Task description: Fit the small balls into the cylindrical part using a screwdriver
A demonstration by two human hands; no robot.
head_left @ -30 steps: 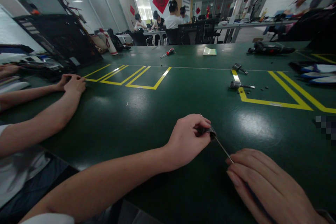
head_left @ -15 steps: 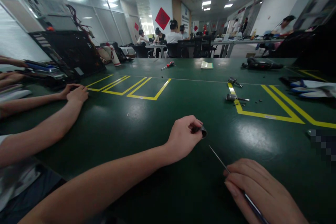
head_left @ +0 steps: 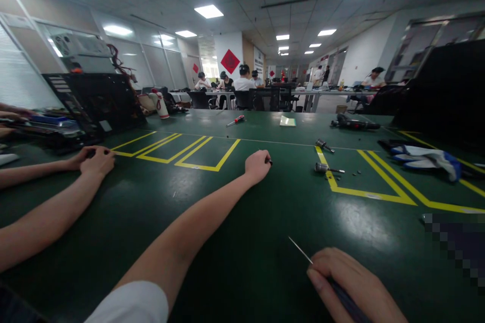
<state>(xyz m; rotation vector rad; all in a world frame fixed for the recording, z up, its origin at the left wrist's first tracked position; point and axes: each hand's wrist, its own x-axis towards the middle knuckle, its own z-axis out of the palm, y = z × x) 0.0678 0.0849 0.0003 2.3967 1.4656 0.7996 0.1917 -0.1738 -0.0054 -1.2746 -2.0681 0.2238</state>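
Observation:
My left hand (head_left: 257, 167) is stretched forward over the green table (head_left: 212, 232), its fingers closed on a small dark ring-shaped part (head_left: 270, 162). Most of that part is hidden by the fingers. Nearer the front edge, my right hand (head_left: 350, 280) grips a thin-shafted tool (head_left: 300, 250) with a dark handle, its tip pointing forward and left. Beyond and between the hands lie a metal part with a shaft (head_left: 322, 167) and a similar part (head_left: 323, 145), with several tiny dark pieces beside them.
Yellow tape (head_left: 373, 193) marks outlines on the table. A red screwdriver (head_left: 238, 119), a notepad (head_left: 287, 121), a black power tool (head_left: 354, 122) and blue-white gloves (head_left: 426, 157) lie farther out. At left, another person's hands (head_left: 94, 159) rest near a black case (head_left: 98, 101).
My left hand has reached farther forward and left, carrying the ring-shaped part away from the tool tip. My right hand keeps the tool near the front. The camera view has tilted up.

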